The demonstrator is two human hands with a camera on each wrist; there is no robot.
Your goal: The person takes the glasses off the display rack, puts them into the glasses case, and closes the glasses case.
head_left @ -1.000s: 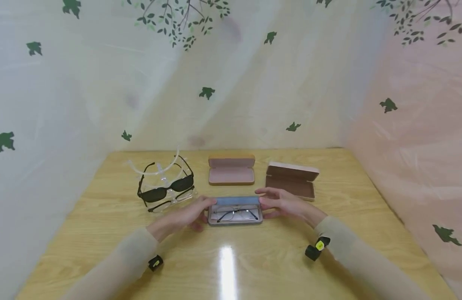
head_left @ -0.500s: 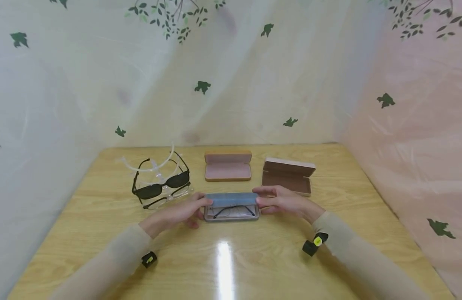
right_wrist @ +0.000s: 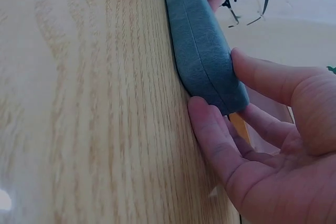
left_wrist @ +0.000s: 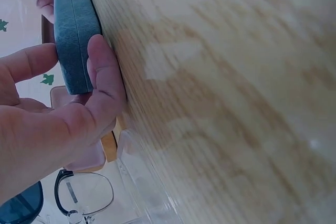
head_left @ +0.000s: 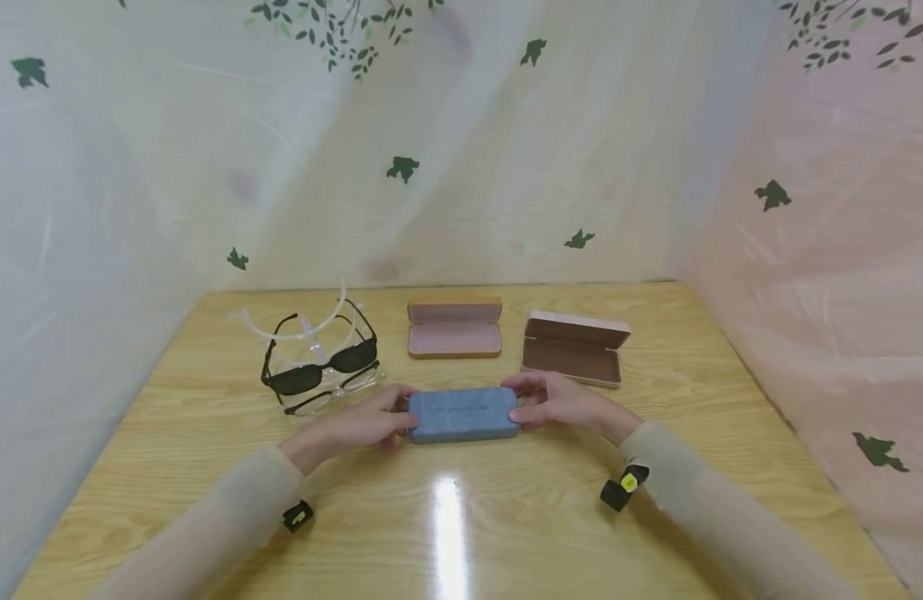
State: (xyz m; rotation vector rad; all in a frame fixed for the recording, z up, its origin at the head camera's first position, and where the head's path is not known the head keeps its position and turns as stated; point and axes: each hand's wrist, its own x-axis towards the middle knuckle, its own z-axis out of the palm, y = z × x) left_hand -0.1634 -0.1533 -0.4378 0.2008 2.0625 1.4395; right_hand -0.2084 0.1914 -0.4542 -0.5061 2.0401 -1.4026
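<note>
A blue glasses case (head_left: 464,415) lies on the wooden table with its lid down, dark lettering across the top. Whatever is inside it is hidden. My left hand (head_left: 362,421) grips its left end, thumb on the lid; in the left wrist view the thumb (left_wrist: 30,62) and curled fingers stand on either side of that end. At the other end my right hand (head_left: 562,402) holds the case between thumb and fingers. In the right wrist view the case (right_wrist: 202,45) sits flat, its seam shut all along the visible side.
Behind the blue case stand an orange-edged glasses case (head_left: 455,337) and a pale one with brown lining (head_left: 574,358), both with lids up. At left, dark sunglasses (head_left: 326,368) and black-rimmed glasses (head_left: 334,390) rest on a clear display stand (head_left: 311,332).
The blue lid has swung down over the wire-framed glasses, which were visible in the case a second ago. Both hands have stayed at the case's ends.
</note>
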